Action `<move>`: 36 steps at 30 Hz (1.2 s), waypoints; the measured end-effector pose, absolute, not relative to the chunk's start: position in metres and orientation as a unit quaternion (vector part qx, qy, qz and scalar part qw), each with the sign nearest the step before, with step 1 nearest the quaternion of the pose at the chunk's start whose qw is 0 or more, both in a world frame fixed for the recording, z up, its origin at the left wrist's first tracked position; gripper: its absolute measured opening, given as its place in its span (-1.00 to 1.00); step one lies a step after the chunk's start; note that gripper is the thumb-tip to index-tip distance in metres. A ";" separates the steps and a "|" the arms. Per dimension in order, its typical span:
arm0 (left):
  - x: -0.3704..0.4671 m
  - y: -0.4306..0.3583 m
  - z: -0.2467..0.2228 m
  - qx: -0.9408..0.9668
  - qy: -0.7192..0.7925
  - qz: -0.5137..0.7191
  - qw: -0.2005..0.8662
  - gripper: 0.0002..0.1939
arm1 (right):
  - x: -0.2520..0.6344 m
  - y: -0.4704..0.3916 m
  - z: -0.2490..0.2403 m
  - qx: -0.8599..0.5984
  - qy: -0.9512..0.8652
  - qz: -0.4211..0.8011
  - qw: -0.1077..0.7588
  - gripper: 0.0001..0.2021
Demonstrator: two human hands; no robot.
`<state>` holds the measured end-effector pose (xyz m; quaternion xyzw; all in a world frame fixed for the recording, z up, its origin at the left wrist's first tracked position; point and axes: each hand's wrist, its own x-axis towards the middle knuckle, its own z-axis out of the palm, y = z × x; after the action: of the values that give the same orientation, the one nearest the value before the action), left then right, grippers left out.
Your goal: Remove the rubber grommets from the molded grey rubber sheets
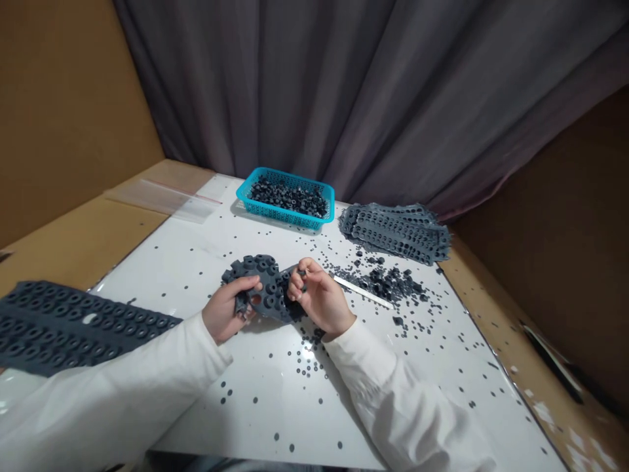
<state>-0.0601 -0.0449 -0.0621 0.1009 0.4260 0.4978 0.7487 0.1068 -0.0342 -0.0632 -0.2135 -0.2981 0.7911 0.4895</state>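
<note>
A dark grey moulded rubber sheet (268, 288) with rows of round raised rings is curled in my left hand (228, 308), thumb on top and fingers beneath. My right hand (322, 298) is closed at the sheet's right end, thumb and fingertips pinched on a small dark rubber piece (301, 271). A thin white stick (366, 293) shows just right of my right hand; whether the hand touches it I cannot tell. Beneath the hands, small dark discs (308, 364) are scattered on the white tabletop (255, 426).
A blue basket (289, 216) full of small dark pieces stands at the back. Stacked rubber sheets (398, 229) lie at back right, a loose pile of pieces (393, 283) before them. Another large sheet (73, 324) is at left; a clear plastic bag (167, 200) lies at back left.
</note>
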 end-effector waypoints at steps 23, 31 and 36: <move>-0.052 -0.048 -0.072 0.238 0.505 0.515 0.651 -0.86 | 0.112 -0.058 -0.052 -0.436 -0.856 0.276 0.019 -0.95; -0.061 -0.055 -0.080 0.409 0.517 0.498 0.564 -0.78 | 0.137 -0.033 -0.026 -0.339 -0.552 0.663 0.377 -0.92; -0.057 -0.057 -0.075 0.476 0.525 0.488 0.510 -0.79 | 0.120 -0.033 -0.047 -0.314 -0.298 0.831 0.349 -0.89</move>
<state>-0.0572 -0.0574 -0.0747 0.4763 0.5248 0.4877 0.5097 0.1199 -0.0333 -0.0472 -0.3139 -0.2975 0.8313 0.3492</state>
